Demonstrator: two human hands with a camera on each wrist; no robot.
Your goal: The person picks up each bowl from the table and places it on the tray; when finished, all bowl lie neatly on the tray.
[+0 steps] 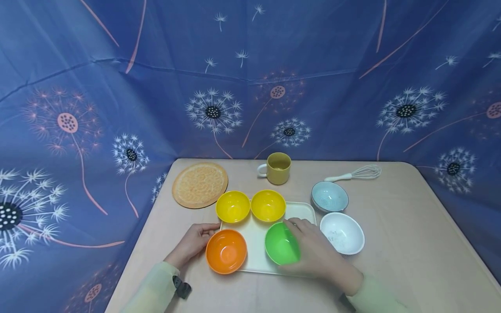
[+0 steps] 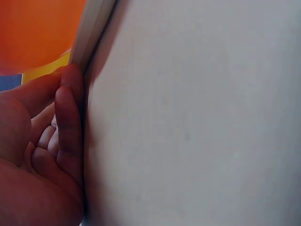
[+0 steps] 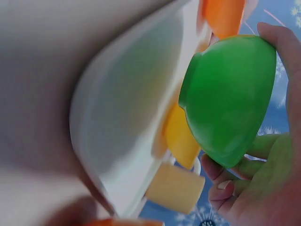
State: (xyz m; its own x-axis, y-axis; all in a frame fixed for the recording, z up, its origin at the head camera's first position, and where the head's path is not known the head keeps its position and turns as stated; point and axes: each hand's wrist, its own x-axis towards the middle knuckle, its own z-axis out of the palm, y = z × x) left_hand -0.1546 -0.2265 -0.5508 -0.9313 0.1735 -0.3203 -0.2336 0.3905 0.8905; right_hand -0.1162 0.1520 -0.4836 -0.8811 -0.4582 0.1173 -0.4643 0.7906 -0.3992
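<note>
My right hand (image 1: 318,254) grips a green bowl (image 1: 281,243) by its rim, thumb on one side and fingers on the other. In the right wrist view the green bowl (image 3: 230,94) hangs above the white tray (image 3: 127,94). At the tray's left edge, my left hand (image 1: 193,243) pinches the rim between thumb and fingers, as the left wrist view shows up close. Beside it, an orange bowl (image 1: 226,252) sits at the tray's front left. Two yellow bowls (image 1: 232,208) stand side by side along the tray's back edge.
Right of the tray are a white bowl (image 1: 342,233) and a light blue bowl (image 1: 330,197), with a whisk (image 1: 354,174) behind them. A mustard mug (image 1: 278,168) stands at the back, and a round tan mat (image 1: 200,185) lies at the back left.
</note>
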